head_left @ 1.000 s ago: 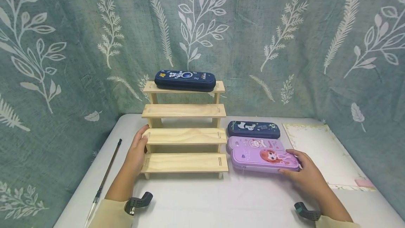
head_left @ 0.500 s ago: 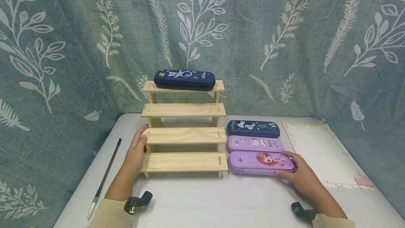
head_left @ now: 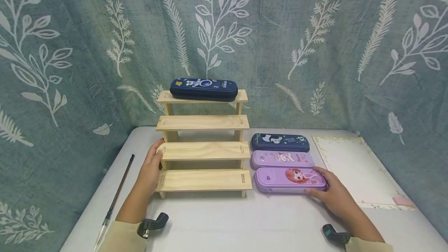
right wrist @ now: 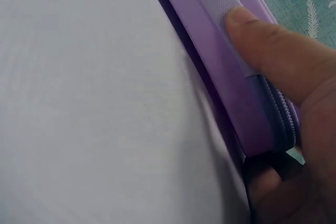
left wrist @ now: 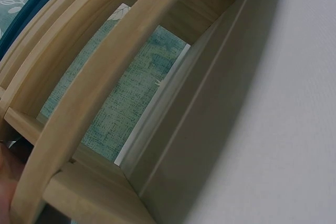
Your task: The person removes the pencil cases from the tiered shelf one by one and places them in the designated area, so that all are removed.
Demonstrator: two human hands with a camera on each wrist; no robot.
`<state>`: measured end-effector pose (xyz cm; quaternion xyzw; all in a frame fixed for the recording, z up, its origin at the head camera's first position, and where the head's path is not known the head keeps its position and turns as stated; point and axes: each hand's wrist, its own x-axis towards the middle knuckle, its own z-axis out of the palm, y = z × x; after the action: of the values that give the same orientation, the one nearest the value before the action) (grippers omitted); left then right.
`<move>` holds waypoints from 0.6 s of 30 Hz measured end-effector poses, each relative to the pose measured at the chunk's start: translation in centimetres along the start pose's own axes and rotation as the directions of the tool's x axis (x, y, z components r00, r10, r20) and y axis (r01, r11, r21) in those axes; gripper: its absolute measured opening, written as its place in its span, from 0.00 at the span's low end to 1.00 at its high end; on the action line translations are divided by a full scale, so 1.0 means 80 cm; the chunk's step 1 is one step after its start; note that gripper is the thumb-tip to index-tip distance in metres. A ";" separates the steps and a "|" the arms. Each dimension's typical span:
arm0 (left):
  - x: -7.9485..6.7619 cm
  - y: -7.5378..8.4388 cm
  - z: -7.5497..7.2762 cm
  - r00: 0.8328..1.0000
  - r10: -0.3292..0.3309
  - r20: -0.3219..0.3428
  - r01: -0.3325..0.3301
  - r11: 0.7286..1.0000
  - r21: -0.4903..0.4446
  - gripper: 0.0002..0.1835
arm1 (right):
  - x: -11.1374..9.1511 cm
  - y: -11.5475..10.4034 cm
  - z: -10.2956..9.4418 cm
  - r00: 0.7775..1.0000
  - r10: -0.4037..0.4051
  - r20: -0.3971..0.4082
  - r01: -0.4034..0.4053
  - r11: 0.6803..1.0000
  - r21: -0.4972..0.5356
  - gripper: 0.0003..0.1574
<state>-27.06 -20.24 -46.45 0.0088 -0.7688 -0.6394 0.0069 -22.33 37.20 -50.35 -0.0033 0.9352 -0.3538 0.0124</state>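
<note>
Nearest, tan sleeves (head_left: 122,237) with dark wrist-worn devices (head_left: 154,223) reach over the white bench (head_left: 245,224). The hands are well apart: the right hand (head_left: 330,191) grips the right end of a purple pencil case (head_left: 280,180) with a red-haired figure on its lid (the right wrist view shows the thumb pressed along its zipped side), while the left hand (head_left: 149,170) holds the left side of a four-tier wooden rack (head_left: 203,182). The purple case sits low at the bench, right of the bottom tier; whether its whole underside touches, I cannot tell. Left of the rack lies a thin dark stick (head_left: 120,186). Just behind the purple case lies a lilac case (head_left: 264,159), then a navy panda case (head_left: 297,143), with a floral-edged sheet (head_left: 353,166) to their right. Farther off, a navy space-themed case (head_left: 206,94) rests on the top tier, before leaf-patterned green cloth (head_left: 266,49).
</note>
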 end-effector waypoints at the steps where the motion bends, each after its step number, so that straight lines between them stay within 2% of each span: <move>1: 0.003 -0.006 -0.001 1.000 0.004 -0.001 -0.004 1.000 0.002 0.28 | 0.000 0.000 0.000 1.000 0.002 0.000 -0.002 1.000 -0.002 0.70; 5: 0.009 -0.019 -0.002 1.000 0.017 -0.012 -0.017 1.000 0.004 0.27 | 0.001 0.000 0.001 1.000 0.004 -0.001 -0.004 1.000 -0.016 0.70; 12: 0.009 -0.018 -0.001 0.999 0.029 -0.027 -0.029 1.000 0.008 0.27 | 0.002 0.003 0.004 1.000 0.004 -0.010 -0.004 0.999 -0.036 0.69; 18: 0.009 -0.015 -0.001 1.000 0.009 -0.028 -0.008 1.000 0.024 0.28 | -0.001 -0.002 0.003 1.000 0.009 -0.007 -0.009 0.999 -0.044 0.70</move>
<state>-27.80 -20.57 -47.66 0.0147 -0.7763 -0.6299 0.0202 -22.22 36.92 -50.46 0.0020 0.9428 -0.3330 0.0108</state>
